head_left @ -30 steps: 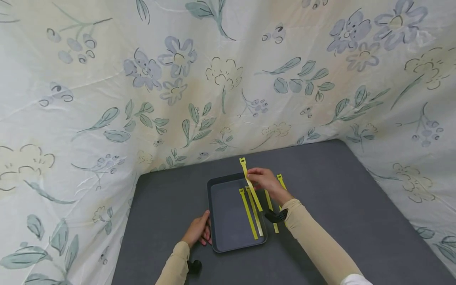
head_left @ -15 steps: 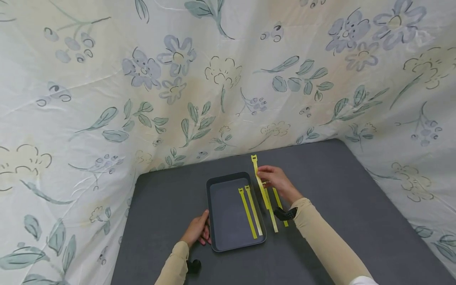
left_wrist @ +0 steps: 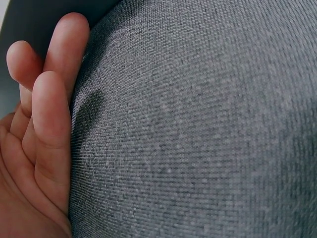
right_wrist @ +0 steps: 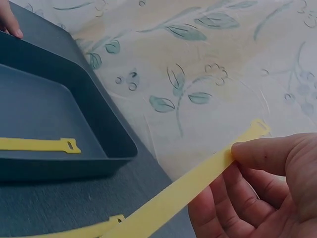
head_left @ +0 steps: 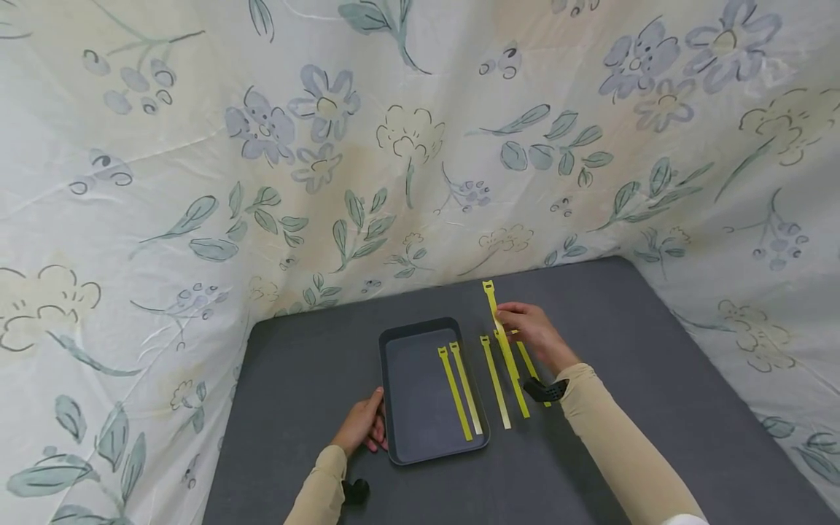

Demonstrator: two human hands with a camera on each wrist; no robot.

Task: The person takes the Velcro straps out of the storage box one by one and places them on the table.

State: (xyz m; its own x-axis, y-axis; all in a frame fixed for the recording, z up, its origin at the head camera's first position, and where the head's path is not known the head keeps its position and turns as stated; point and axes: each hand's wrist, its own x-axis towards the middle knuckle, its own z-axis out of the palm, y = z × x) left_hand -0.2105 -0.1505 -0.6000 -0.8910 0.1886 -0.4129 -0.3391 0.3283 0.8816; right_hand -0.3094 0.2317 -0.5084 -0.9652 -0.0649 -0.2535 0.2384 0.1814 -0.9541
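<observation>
My right hand (head_left: 534,332) pinches a yellow hook-and-loop cable tie (right_wrist: 183,188) near its slotted head, between thumb and fingers. That tie hangs slanted above the table, right of a dark shallow tray (head_left: 413,327). Inside the tray, two more yellow cable ties (head_left: 454,394) lie side by side along its right part. At the tray's left side, my left hand (head_left: 359,423) touches the outer wall, its fingers (left_wrist: 52,109) loosely bent in the left wrist view. Under and beside the right hand, loose yellow cable ties (head_left: 495,383) lie on the table, one partly covered by the held tie.
The dark grey table (head_left: 308,364) carries the tray and ties. A floral cloth (head_left: 407,146) hangs behind the table's far edge and along both sides. Each wrist wears a small black device, such as the one on the right wrist (head_left: 545,391).
My right hand has moved rightward with the cable tie, from above the tray's right part to above the loose ties. The left hand and the tray stay in place.
</observation>
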